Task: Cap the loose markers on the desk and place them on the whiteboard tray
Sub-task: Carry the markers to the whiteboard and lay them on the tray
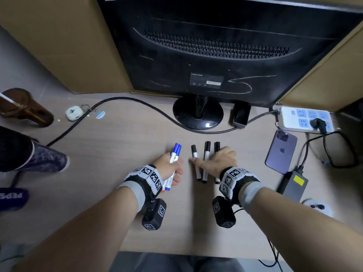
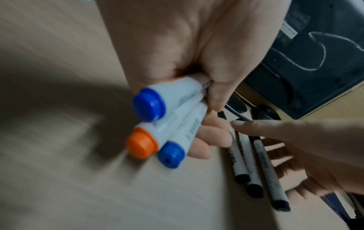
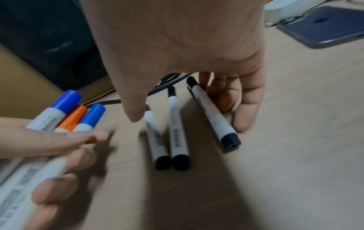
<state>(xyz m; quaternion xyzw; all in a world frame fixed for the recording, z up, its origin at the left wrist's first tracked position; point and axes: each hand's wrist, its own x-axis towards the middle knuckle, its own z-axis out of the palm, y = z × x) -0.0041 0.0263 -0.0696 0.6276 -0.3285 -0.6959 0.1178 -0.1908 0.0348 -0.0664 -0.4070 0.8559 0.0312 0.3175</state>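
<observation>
Three capped colour markers, two blue markers [image 2: 149, 104] and one orange marker [image 2: 142, 144], sit bundled in the left hand [image 1: 170, 167], fingers curled round the barrels, caps pointing far. The bundle is held just above the tabletop [image 1: 121, 146], left of centre.

Three black markers [image 1: 204, 161] lie on the tabletop, roughly parallel, caps far, just right of the left hand. The two left ones touch at their near ends; the third lies a little apart to the right.

The right hand [image 1: 219, 161] is spread over the black markers. Its thumb [image 3: 133, 112] reaches down at the leftmost one, and its fingers [image 3: 241, 112] rest against the right side of the rightmost one. It straddles the row and is not closed on anything; thumb contact with the marker is unclear because of blur.

Whiteboard tray is not in any view.

Around: a monitor [image 1: 216, 48] back-on at the far edge, a purple phone [image 1: 280, 151] to the right, a power strip [image 1: 306, 119] far right, and a black cable [image 1: 125, 100] across the far side.
</observation>
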